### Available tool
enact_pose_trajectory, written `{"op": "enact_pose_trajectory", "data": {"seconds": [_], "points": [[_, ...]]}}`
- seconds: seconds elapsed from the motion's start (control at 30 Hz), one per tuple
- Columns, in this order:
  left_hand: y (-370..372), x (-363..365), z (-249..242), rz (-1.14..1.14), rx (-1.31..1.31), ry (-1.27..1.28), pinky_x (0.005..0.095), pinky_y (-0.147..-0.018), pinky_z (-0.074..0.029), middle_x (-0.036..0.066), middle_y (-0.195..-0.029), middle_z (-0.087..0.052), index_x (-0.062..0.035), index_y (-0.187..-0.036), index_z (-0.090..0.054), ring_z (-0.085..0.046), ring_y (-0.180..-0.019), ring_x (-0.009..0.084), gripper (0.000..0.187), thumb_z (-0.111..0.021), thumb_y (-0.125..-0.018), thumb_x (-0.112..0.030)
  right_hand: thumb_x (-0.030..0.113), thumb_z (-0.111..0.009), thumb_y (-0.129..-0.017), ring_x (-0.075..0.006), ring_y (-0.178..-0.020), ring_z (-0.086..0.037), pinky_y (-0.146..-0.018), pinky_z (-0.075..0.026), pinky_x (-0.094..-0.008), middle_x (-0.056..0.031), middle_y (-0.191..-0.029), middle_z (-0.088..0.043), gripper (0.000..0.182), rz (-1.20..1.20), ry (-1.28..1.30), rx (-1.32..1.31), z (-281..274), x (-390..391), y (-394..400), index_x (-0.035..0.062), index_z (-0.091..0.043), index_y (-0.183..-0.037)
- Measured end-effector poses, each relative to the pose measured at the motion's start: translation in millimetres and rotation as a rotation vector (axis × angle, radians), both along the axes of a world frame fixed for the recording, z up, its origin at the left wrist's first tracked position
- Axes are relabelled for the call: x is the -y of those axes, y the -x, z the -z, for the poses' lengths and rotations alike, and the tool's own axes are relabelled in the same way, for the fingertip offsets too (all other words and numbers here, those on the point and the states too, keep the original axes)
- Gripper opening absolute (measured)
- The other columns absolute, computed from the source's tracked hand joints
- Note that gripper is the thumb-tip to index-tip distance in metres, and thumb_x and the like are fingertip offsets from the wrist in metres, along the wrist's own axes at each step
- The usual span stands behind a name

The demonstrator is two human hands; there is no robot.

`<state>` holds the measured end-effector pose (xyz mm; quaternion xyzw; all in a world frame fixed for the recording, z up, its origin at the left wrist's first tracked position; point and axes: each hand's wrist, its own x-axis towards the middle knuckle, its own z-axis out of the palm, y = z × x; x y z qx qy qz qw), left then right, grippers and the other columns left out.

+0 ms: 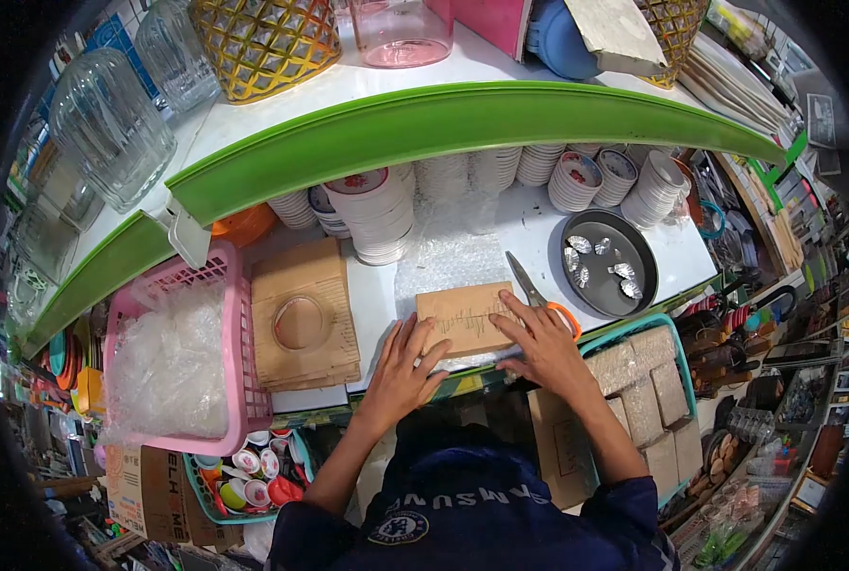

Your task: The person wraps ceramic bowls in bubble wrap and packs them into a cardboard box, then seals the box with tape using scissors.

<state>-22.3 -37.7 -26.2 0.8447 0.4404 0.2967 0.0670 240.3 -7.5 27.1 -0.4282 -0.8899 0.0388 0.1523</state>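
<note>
A flat brown cardboard piece (465,322) with dark markings lies on a sheet of bubble wrap (444,252) at the front of the white counter. My left hand (405,368) rests at its left edge, fingers spread. On the right side, my right hand (545,344) lies with its fingers apart, fingertips on the cardboard. Whether anything is under the cardboard is hidden. Scissors (523,276) with orange handles lie just beyond my right hand, which partly covers them. A roll of clear tape (301,346) sits on stacked cardboard sheets (296,262) to the left.
A dark round pan (577,285) with small foil-like pieces stands right. Stacked bowls (372,224) line the back beneath a green-edged shelf (444,119). Left is a pink basket (242,352) of plastic wrap; lower right, a teal basket (688,366) of wrapped packets.
</note>
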Motion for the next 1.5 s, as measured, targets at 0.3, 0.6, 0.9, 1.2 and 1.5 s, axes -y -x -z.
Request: {"op": "enact_pose_trajectory", "data": {"seconds": [0.3, 0.6, 0.9, 1.2, 1.5], "points": [[3.1, -1.0, -5.3, 0.000, -0.061, 0.013, 0.0521, -0.112, -0.028, 0.013, -0.147, -0.032, -0.0183, -0.131, -0.049, -0.036, -0.132, 0.0383, 0.053, -0.069, -0.082, -0.028, 0.021, -0.074, -0.077, -0.0301, -0.092, -0.064, -0.075, -0.054, -0.0392, -0.0077, -0.150, -0.036, 0.065, -0.007, 0.024, -0.032, 4.1, -2.6, -0.5, 0.0180, -0.046, -0.135], [3.3, -1.6, -2.5, -0.033, -0.112, -0.012, 0.0514, -0.112, -0.028, 0.012, -0.145, -0.036, -0.0202, -0.131, -0.050, -0.039, -0.131, 0.0353, 0.051, -0.068, -0.083, -0.021, 0.021, -0.072, -0.079, -0.0283, -0.083, -0.066, -0.069, -0.056, -0.0369, -0.0085, -0.150, -0.035, 0.064, -0.010, -0.010, -0.022, 8.8, -2.8, -1.9, 0.0174, -0.044, -0.136], [2.7, -4.8, -4.7, -0.021, -0.110, -0.103, 0.0527, -0.107, -0.035, 0.015, -0.137, -0.042, -0.0150, -0.122, -0.052, -0.046, -0.122, 0.0356, 0.045, -0.069, -0.081, -0.014, 0.030, -0.076, -0.075, -0.0281, -0.089, -0.065, -0.073, -0.055, -0.0370, -0.0091, -0.148, -0.038, 0.070, -0.007, -0.003, -0.040, 3.1, -1.6, -0.3, 0.0187, -0.045, -0.137], [1.7, -6.6, -4.4, -0.018, -0.094, -0.117, 0.0531, -0.106, -0.035, 0.017, -0.135, -0.043, -0.0157, -0.123, -0.049, -0.045, -0.121, 0.0376, 0.050, -0.071, -0.078, -0.013, 0.031, -0.079, -0.070, -0.0292, -0.093, -0.062, -0.083, -0.051, -0.0386, -0.0091, -0.144, -0.043, 0.070, -0.008, -0.105, -0.078, 13.6, -5.4, 1.1, 0.0187, -0.050, -0.132], [1.5, -9.9, 0.8, -0.005, -0.082, -0.104, 0.0535, -0.108, -0.034, 0.015, -0.136, -0.040, -0.0182, -0.126, -0.045, -0.041, -0.125, 0.0396, 0.064, -0.080, -0.074, -0.030, 0.025, -0.079, -0.070, -0.0298, -0.092, -0.061, -0.082, -0.050, -0.0395, -0.0091, -0.142, -0.045, 0.065, -0.005, -0.096, -0.120, 16.8, -6.6, 2.0, 0.0176, -0.052, -0.129]]}}
